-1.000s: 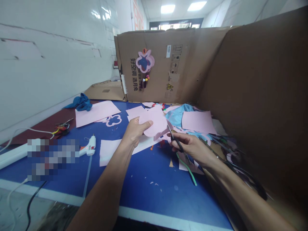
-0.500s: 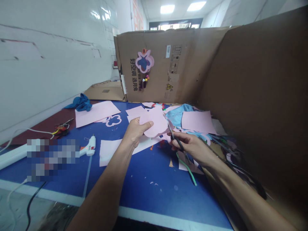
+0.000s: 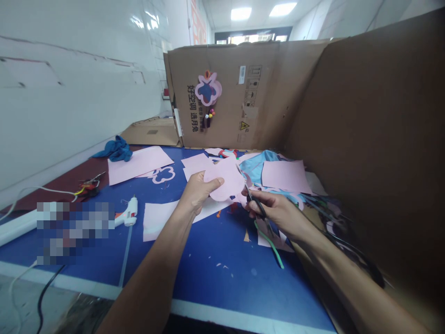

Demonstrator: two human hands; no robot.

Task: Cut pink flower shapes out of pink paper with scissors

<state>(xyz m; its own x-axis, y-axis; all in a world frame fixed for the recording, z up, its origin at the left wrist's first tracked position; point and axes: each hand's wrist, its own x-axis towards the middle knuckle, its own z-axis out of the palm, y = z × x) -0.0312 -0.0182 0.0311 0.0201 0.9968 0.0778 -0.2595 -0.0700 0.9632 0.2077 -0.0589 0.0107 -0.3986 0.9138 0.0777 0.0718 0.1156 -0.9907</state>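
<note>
Between thumb and fingers, my left hand [image 3: 199, 188] grips a piece of pink paper [image 3: 227, 178] with a rounded, scalloped lower edge, held above the table. My right hand [image 3: 269, 206] is closed round the dark handles of a pair of scissors [image 3: 256, 200]. The scissor blades point up and left, at the paper's right edge. Below my right hand lie a green strip [image 3: 271, 246] and a pink paper scrap [image 3: 283, 245]. Another pink sheet [image 3: 163, 220] rests on the table beside my left forearm.
A white glue gun [image 3: 131, 211] stands on the blue table [image 3: 222, 264]. Cardboard panels [image 3: 271, 97] rise behind and to the right. Light blue cloth [image 3: 257, 166], a pink sheet [image 3: 287, 175] and scraps crowd the right side. A flower-shaped paper outline [image 3: 163, 175] lies at left.
My left hand and the pink paper have shifted slightly right, and the paper has turned a little against the scissors. My right hand stays almost in place.
</note>
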